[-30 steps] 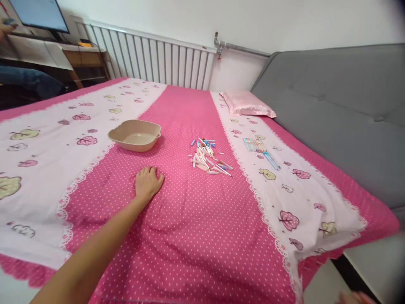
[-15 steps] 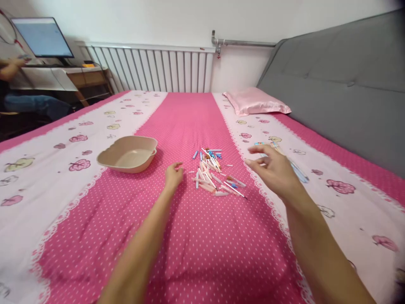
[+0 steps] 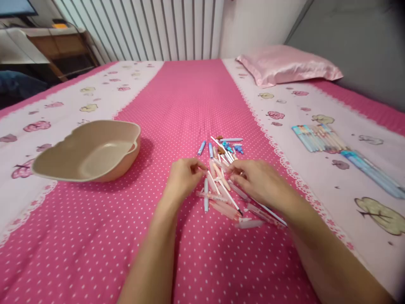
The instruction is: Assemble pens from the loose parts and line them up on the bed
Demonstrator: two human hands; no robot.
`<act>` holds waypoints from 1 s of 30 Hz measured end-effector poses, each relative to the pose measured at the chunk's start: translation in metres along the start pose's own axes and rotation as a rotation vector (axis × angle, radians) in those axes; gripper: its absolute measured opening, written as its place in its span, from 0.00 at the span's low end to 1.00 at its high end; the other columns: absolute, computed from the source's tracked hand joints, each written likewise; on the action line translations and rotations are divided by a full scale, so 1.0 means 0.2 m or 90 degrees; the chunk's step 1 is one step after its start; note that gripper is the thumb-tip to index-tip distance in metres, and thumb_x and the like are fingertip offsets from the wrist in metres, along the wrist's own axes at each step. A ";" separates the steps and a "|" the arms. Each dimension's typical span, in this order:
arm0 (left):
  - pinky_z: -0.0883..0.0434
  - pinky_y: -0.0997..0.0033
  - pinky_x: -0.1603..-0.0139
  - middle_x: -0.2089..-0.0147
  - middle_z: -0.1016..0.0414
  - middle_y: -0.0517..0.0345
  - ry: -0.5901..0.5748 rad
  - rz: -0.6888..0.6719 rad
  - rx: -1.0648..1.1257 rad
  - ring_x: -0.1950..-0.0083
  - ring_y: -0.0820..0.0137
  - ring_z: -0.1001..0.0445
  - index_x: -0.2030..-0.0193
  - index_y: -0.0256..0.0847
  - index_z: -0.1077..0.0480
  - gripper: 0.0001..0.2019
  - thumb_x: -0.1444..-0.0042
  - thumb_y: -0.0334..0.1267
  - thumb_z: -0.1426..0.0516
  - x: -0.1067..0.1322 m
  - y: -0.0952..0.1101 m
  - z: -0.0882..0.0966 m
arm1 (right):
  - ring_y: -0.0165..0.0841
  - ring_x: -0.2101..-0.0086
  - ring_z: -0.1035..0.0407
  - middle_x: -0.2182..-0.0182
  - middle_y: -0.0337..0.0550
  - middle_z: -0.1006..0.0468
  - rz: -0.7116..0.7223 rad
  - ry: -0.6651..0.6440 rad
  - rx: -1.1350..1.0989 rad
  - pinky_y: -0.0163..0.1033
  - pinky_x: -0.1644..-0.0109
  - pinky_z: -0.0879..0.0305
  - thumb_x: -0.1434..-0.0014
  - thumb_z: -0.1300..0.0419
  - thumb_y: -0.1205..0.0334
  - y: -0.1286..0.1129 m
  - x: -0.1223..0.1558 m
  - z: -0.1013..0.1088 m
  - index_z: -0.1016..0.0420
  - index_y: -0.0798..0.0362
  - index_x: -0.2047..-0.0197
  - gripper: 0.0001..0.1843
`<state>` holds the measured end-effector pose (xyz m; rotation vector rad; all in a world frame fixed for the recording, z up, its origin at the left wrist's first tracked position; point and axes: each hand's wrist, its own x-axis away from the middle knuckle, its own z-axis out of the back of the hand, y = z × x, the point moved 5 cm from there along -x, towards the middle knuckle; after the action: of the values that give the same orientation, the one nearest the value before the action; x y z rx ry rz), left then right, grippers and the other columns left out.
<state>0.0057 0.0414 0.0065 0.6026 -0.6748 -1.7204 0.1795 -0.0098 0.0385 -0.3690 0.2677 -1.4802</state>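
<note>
A loose pile of pen parts (image 3: 218, 195) lies on the pink dotted bedspread, with pale pink and grey-blue barrels, caps and thin white refills crossing one another. At the pile's left side, my left hand (image 3: 183, 177) has thumb and fingers pinched together beside the upper end of a white refill (image 3: 232, 202). From the right, my right hand (image 3: 257, 177) reaches over the pile with its fingers curled closed among the parts. What either pinch holds is too small and blurred to make out. Small blue and brown figure-shaped pieces (image 3: 227, 146) sit at the pile's far side.
To the left stands a beige plastic basin (image 3: 91, 158). On the right lie a row of pens (image 3: 319, 137) and a blue pack of pens (image 3: 373, 171). A pink pillow (image 3: 287, 65) rests farther back, near the grey headboard (image 3: 357, 50); a white radiator (image 3: 152, 29) lines the wall.
Both hands have moved in to the pile, the right one coming leftward from beside it. Their fingers have closed. The view has tilted down and come nearer.
</note>
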 end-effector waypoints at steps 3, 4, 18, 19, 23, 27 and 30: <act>0.36 0.71 0.70 0.73 0.25 0.58 -0.135 -0.121 -0.077 0.72 0.71 0.32 0.72 0.45 0.21 0.15 0.56 0.26 0.48 0.05 0.05 -0.04 | 0.37 0.67 0.29 0.68 0.42 0.20 -0.020 -0.019 0.009 0.37 0.69 0.46 0.44 0.48 0.68 0.00 -0.02 -0.02 0.22 0.48 0.63 0.14; 0.36 0.71 0.69 0.72 0.25 0.57 -0.173 -0.149 -0.091 0.72 0.71 0.32 0.71 0.45 0.21 0.16 0.56 0.26 0.49 0.07 0.05 -0.05 | 0.37 0.67 0.29 0.68 0.42 0.20 -0.034 -0.025 0.018 0.37 0.69 0.46 0.45 0.48 0.69 0.01 -0.02 -0.02 0.22 0.48 0.63 0.14; 0.34 0.70 0.65 0.67 0.31 0.56 -0.213 -0.175 -0.171 0.67 0.70 0.32 0.68 0.42 0.22 0.11 0.53 0.26 0.44 0.11 0.06 -0.07 | 0.36 0.71 0.30 0.72 0.45 0.23 -0.041 -0.187 0.141 0.37 0.74 0.53 0.49 0.42 0.70 -0.06 0.05 -0.10 0.27 0.53 0.68 0.05; 0.34 0.70 0.64 0.66 0.31 0.56 -0.198 -0.187 -0.161 0.66 0.70 0.32 0.67 0.42 0.23 0.09 0.51 0.27 0.44 0.11 0.07 -0.06 | 0.36 0.70 0.30 0.71 0.45 0.23 -0.044 -0.196 0.142 0.36 0.74 0.53 0.48 0.43 0.70 -0.07 0.05 -0.10 0.27 0.54 0.66 0.06; 0.32 0.68 0.59 0.60 0.29 0.53 -0.095 -0.244 -0.118 0.61 0.68 0.29 0.66 0.38 0.25 0.06 0.48 0.29 0.44 0.11 0.08 -0.02 | 0.36 0.70 0.31 0.68 0.46 0.23 -0.017 -0.169 0.122 0.37 0.74 0.53 0.48 0.43 0.69 -0.08 0.05 -0.12 0.30 0.54 0.61 0.09; 0.33 0.63 0.55 0.60 0.25 0.52 0.003 -0.313 -0.120 0.58 0.64 0.29 0.63 0.37 0.28 0.07 0.48 0.26 0.44 0.11 0.10 0.03 | 0.33 0.74 0.33 0.72 0.42 0.25 0.010 -0.138 0.062 0.36 0.75 0.51 0.51 0.43 0.69 -0.04 0.05 -0.11 0.31 0.52 0.61 0.11; 0.33 0.62 0.55 0.63 0.24 0.53 0.031 -0.345 -0.116 0.59 0.64 0.29 0.63 0.37 0.29 0.07 0.48 0.26 0.45 0.11 0.12 0.04 | 0.32 0.75 0.34 0.75 0.39 0.26 0.015 -0.112 0.021 0.36 0.74 0.49 0.53 0.43 0.70 -0.01 0.06 -0.05 0.31 0.52 0.61 0.13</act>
<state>0.0111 0.0159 0.0292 0.7393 -0.3257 -2.2299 0.1752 -0.0221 0.0298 -0.4657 0.1072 -1.4176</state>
